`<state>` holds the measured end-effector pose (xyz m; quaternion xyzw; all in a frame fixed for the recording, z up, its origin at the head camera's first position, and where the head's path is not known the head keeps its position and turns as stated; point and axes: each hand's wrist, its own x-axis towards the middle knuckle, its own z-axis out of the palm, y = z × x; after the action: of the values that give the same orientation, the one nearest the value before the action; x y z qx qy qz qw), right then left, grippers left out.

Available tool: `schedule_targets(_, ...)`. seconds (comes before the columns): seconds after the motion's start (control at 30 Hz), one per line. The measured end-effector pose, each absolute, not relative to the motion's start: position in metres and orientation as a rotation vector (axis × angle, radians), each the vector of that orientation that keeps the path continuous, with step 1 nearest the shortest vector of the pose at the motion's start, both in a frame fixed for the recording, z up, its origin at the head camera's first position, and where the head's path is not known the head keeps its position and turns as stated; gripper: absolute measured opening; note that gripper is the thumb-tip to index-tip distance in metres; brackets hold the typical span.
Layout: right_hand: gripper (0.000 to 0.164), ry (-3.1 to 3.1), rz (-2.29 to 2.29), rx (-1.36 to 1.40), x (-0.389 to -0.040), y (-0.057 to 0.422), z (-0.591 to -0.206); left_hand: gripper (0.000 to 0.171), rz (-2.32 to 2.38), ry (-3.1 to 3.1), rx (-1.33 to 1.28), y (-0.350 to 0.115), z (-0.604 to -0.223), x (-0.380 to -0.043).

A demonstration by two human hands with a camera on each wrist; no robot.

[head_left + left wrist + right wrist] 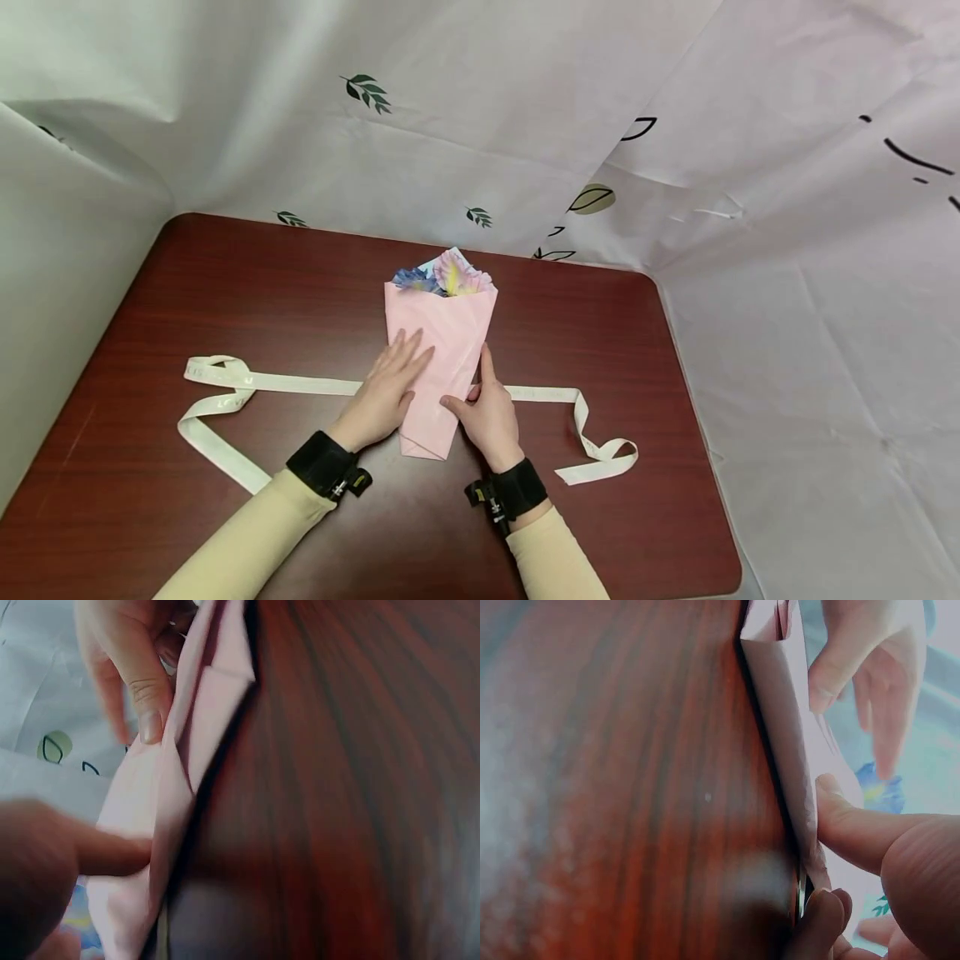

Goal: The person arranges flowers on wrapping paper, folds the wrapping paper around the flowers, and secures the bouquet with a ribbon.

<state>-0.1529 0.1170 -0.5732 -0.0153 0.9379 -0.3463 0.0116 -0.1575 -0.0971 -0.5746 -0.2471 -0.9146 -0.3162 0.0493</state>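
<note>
One dark red table (615, 333) bears, centrally, a pink-wrapped bouquet (453, 337), likely light and easily creased (best held low, at the narrow end). The left hand (381, 398) rests on it, fingers spread; the right hand (491, 417) pinches its right edge. Flowers (463, 277) look delicate.

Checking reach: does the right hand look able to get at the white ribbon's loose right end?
Probably yes: nothing blocks the tabletop between the right hand and that ribbon end, though that hand must first release the pink wrapping paper.
</note>
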Motion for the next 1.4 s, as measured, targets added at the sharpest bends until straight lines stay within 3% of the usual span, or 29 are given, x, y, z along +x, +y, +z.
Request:
schedule_targets(0.13,0.102,2.926,-1.065,-0.112,-0.153,0.118,-0.574,0.065,-0.889,-2.841,-1.05,-0.097,-0.575,-0.153)
schedule_targets(0.27,0.095,2.94,-1.047,-0.155,-0.153,0.118,-0.574,0.073,-0.91,-2.936,-1.162,-0.098,-0.574,-0.149)
schedule_targets(0.53,0.09,2.962,-1.032,-0.186,-0.153,0.119,-0.573,0.092,-0.836,-3.038,-1.179,-0.097,-0.575,-0.147)
schedule_targets(0.73,0.089,2.951,-1.019,-0.205,-0.153,0.119,-0.572,0.093,-0.78,-3.085,-1.164,-0.096,-0.59,-0.151)
schedule_targets(1.4,0.079,2.928,-1.073,-0.195,-0.141,0.129,-0.554,0.088,-0.933,-2.858,-1.141,-0.09,-0.573,-0.141)
